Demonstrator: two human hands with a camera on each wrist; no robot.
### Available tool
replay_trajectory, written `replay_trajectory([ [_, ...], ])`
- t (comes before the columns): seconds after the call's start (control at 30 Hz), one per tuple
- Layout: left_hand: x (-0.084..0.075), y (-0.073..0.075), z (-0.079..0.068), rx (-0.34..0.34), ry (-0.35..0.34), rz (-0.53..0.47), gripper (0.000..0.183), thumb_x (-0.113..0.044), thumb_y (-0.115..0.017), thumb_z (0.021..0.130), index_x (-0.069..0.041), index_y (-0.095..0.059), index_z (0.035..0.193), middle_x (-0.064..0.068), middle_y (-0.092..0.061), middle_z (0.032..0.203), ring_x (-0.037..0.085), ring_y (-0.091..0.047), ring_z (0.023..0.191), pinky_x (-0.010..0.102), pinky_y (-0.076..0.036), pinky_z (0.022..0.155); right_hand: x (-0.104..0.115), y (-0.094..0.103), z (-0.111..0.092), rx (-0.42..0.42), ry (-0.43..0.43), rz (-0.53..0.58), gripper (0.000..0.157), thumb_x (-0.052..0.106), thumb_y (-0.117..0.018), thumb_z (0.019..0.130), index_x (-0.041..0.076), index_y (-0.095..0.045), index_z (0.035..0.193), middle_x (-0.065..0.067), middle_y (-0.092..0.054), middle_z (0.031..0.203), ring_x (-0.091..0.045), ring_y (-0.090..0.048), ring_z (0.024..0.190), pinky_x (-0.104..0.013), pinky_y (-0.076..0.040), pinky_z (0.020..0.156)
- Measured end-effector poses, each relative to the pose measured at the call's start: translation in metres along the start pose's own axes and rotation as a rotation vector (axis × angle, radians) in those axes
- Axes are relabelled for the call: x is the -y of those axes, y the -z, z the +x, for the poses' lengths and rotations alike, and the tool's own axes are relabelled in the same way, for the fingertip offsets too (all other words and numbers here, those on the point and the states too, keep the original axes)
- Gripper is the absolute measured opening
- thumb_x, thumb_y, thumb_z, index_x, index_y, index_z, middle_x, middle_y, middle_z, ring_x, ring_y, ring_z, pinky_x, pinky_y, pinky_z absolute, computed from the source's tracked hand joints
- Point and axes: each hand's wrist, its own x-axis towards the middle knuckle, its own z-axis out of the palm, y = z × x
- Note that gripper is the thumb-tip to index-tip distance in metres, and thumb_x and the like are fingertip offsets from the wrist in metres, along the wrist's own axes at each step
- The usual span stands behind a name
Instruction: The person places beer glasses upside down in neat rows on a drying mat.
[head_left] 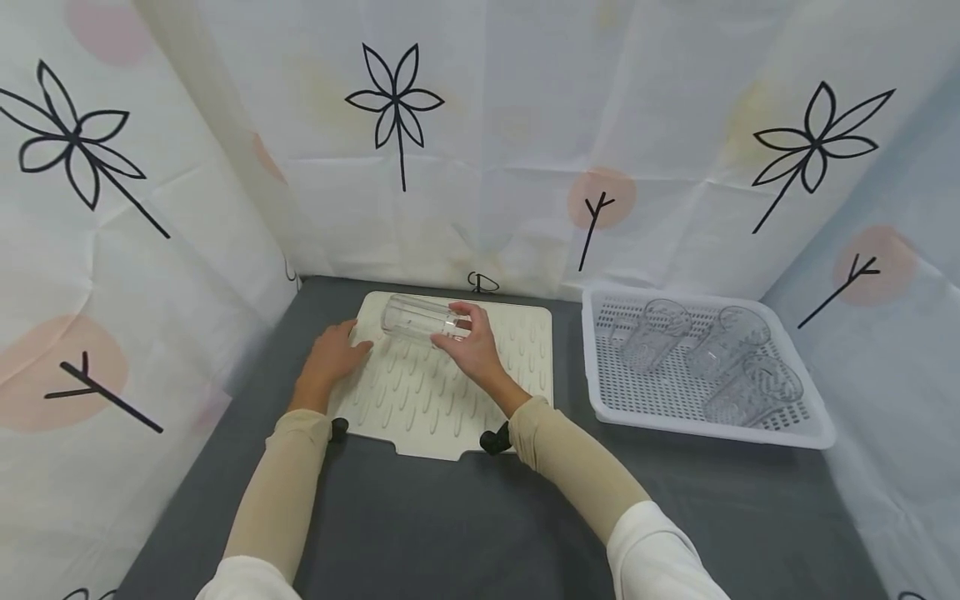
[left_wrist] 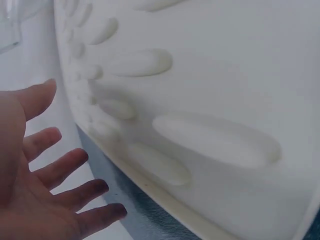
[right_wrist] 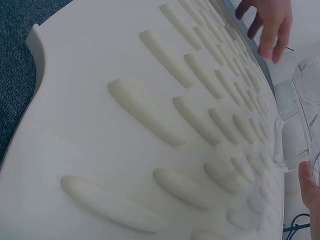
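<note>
My right hand [head_left: 474,343] grips a clear glass mug [head_left: 414,317] by one end, holding it sideways over the far part of a cream drying mat [head_left: 420,408] with raised ridges. In the right wrist view, the mug's handle [right_wrist: 286,142] points toward the mat, and only part of that hand shows at the edge. Spread and holding nothing, my left hand [head_left: 335,357] is by the mat's left edge; the left wrist view shows its fingers [left_wrist: 65,167] extended. Whether the left hand touches the mat, I cannot tell.
To the right stands a white perforated basket [head_left: 705,434] with three clear glass mugs [head_left: 656,333] lying in it. Dark grey cloth [head_left: 450,533] covers the table. White patterned curtains [head_left: 510,108] enclose the back and sides.
</note>
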Motion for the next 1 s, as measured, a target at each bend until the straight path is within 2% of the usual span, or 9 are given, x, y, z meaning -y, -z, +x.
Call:
replay_trajectory([
  [0.1,-0.006,0.005,-0.004,-0.051,-0.037,-0.061,0.064,-0.04,-0.045,0.1,-0.007,-0.026,0.151,0.025,-0.031,0.152,0.046,-0.029,0.139,0.062,-0.03,0.11,0.0,-0.001,-0.001,-0.002,-0.01,0.006,0.06,0.01,-0.07,0.085,-0.003,-0.041,0.136,-0.019,-0.039,0.138,-0.04,-0.047,0.125,-0.033,-0.055,0.09],
  [0.23,-0.016,0.013,-0.009,-0.092,-0.06,-0.15,0.06,-0.043,-0.039,0.101,-0.011,-0.029,0.151,0.02,-0.035,0.152,0.042,-0.035,0.138,0.061,-0.033,0.108,0.0,-0.001,0.0,0.008,-0.021,0.02,0.06,0.011,-0.071,0.085,-0.002,-0.041,0.136,-0.018,-0.038,0.138,-0.041,-0.047,0.127,-0.035,-0.054,0.091],
  [0.43,-0.032,0.023,-0.02,-0.112,-0.082,-0.289,0.061,-0.054,-0.033,0.1,-0.018,-0.033,0.149,0.012,-0.043,0.148,0.036,-0.041,0.135,0.058,-0.039,0.103,-0.001,-0.003,0.001,0.023,-0.019,0.022,0.059,0.01,-0.07,0.085,-0.001,-0.042,0.135,-0.019,-0.038,0.138,-0.04,-0.047,0.127,-0.034,-0.055,0.091],
  [0.57,-0.042,0.028,-0.027,-0.117,-0.086,-0.329,0.062,-0.059,-0.032,0.098,-0.022,-0.034,0.149,0.01,-0.043,0.149,0.035,-0.041,0.136,0.058,-0.038,0.104,0.0,-0.004,0.001,0.031,-0.028,0.026,0.059,0.01,-0.07,0.085,-0.001,-0.041,0.135,-0.019,-0.038,0.138,-0.039,-0.048,0.126,-0.033,-0.055,0.091],
  [0.8,-0.051,0.02,-0.027,-0.097,-0.129,-0.377,0.068,-0.068,-0.032,0.093,-0.034,-0.025,0.151,0.006,-0.037,0.154,0.037,-0.04,0.137,0.06,-0.037,0.105,-0.037,-0.012,0.012,-0.035,-0.003,0.032,0.055,0.018,-0.076,0.082,0.019,-0.047,0.129,0.0,-0.043,0.132,-0.019,-0.053,0.118,-0.029,-0.056,0.089],
  [1.0,-0.052,0.01,-0.028,-0.063,-0.149,-0.462,0.062,-0.068,-0.031,0.093,-0.047,-0.017,0.15,0.007,-0.028,0.158,0.039,-0.045,0.133,0.055,-0.047,0.098,-0.038,-0.014,0.012,-0.024,0.016,0.022,0.058,0.018,-0.075,0.082,0.017,-0.045,0.131,-0.003,-0.042,0.134,-0.022,-0.052,0.119,-0.028,-0.055,0.09],
])
